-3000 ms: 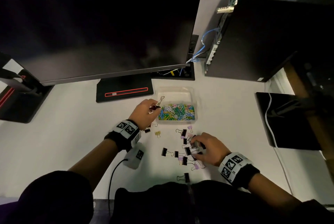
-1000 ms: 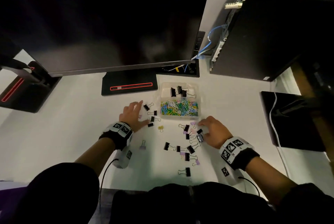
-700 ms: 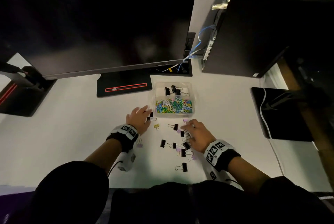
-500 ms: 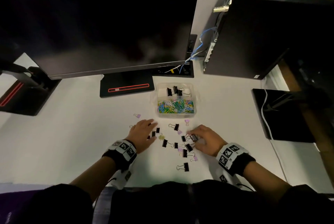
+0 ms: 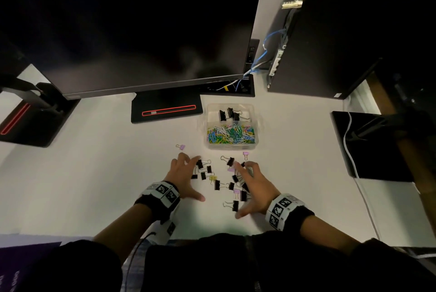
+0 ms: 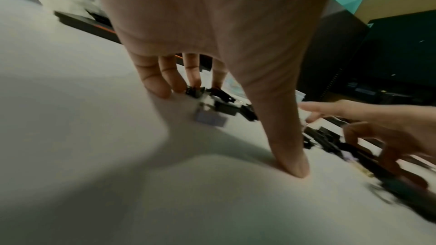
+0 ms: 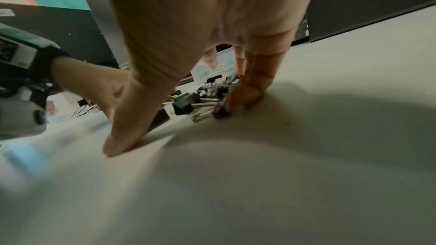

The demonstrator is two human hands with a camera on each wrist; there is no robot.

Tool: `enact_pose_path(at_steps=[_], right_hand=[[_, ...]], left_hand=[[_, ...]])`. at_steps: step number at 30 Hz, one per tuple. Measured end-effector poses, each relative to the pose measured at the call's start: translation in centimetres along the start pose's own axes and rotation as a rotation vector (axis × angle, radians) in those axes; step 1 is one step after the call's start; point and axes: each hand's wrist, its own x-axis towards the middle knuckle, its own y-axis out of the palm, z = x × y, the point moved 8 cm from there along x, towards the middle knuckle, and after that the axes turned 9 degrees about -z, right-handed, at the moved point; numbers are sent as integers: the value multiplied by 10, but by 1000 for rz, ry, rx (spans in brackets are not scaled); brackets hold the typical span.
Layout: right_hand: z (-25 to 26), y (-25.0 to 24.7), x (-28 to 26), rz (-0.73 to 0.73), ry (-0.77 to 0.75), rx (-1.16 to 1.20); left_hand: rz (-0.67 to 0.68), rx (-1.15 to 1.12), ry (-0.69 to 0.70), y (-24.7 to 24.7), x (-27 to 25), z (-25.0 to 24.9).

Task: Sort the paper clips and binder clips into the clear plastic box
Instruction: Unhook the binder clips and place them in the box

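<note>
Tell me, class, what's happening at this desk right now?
A person is sorting clips into a clear box. Coloured paper clips fill its near compartment, and three black binder clips lie in the far one. More binder clips are scattered on the desk. The left hand and right hand, fingers spread, rest over the scatter, seemingly raking it together. Neither grips one yet.

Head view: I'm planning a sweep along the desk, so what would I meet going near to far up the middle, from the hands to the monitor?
Right hand → lone purple binder clip → colored paper clips → black binder clips in the box → monitor.
</note>
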Motion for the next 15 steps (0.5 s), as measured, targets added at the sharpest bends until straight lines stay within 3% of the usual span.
enact_pose_path(at_steps=[7,15], right_hand=[[17,-6,23,-85,-25,97],[25,-11,30,-50,-76,44]], left_hand=[[4,-16,83,14,6,-50],[1,-39,97,12,12,-55]])
